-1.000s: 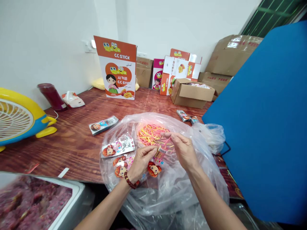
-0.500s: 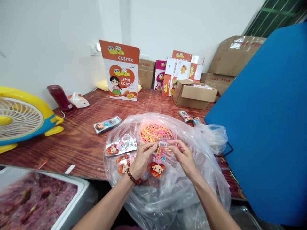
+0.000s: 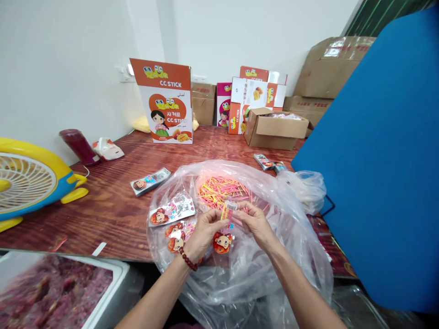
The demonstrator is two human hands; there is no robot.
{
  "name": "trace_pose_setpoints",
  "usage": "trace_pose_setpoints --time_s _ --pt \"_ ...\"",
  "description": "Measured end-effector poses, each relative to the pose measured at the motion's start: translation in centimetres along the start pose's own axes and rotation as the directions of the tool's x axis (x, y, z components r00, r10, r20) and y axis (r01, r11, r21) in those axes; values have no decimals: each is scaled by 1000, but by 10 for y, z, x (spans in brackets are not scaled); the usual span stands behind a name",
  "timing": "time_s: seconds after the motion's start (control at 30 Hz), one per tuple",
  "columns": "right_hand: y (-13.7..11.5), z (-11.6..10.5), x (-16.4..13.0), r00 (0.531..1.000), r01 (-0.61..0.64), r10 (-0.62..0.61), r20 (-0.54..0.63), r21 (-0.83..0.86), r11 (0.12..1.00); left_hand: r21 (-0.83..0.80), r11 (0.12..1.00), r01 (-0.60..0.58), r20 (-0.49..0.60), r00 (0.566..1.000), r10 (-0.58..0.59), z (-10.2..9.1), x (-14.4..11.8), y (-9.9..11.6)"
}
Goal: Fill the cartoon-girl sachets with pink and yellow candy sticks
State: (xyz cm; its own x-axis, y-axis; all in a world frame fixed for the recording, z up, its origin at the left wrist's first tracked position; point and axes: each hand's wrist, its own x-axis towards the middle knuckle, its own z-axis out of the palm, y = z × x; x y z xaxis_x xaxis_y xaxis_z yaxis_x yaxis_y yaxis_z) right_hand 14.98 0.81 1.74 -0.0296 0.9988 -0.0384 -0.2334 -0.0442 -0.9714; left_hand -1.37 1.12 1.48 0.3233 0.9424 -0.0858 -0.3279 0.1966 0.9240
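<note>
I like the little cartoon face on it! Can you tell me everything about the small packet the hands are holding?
The small packet is a narrow, see-through plastic sleeve. A cartoon child's face with orange-red hair is printed at its lower end, colourful letters sit above that, and a white barcode label is near the top. Pink and yellow sticks show inside. It is held roughly upright over the big clear plastic bag. The left hand pinches its upper left side, and the right hand pinches its upper right side.

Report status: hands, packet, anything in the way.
Left hand and right hand both pinch the cartoon-face packet. Packet held over the open plastic bag, above the pink and yellow sticks. Nothing blocking.
</note>
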Motion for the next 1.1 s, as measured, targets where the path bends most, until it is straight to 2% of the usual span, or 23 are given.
trace_pose_setpoints --time_s 0.1,0.2,0.33,0.47,0.6,0.67,0.83,1.0,1.1 --pt "-1 1 -3 997 -65 62 53 46 997 24 1000 -11 -15 1000 11 -1 1 -2" --pt "3 4 -3 998 -7 8 55 -19 1000 92 996 15 -42 999 -11 -3 4 -7" --pt "12 7 1 997 75 -77 -21 -95 993 143 989 43 -88 996 -30 -4 5 -11" --pt "13 8 3 996 34 -40 -75 -78 996 162 986 24 -65 998 -14 -6 5 -9" --pt "14 6 4 999 32 -32 1 -94 995 225 974 29 -96 995 -7 -8 6 -9" --pt "16 6 5 999 42 -40 27 -95 995 187 981 59 -82 996 -44 -8 6 -10" --pt "16 9 7 1000 0 1 8 -87 996 69 993 92 12 996 -93 -9 3 -11" --pt "4 8 9 998 -58 56 -24 -111 992 10 992 122 -40 992 -122 -15 -3 -5" --pt "-3 7 9 999 -42 42 -6 -158 987 -5 990 144 -33 989 -144 -18 -6 -2"
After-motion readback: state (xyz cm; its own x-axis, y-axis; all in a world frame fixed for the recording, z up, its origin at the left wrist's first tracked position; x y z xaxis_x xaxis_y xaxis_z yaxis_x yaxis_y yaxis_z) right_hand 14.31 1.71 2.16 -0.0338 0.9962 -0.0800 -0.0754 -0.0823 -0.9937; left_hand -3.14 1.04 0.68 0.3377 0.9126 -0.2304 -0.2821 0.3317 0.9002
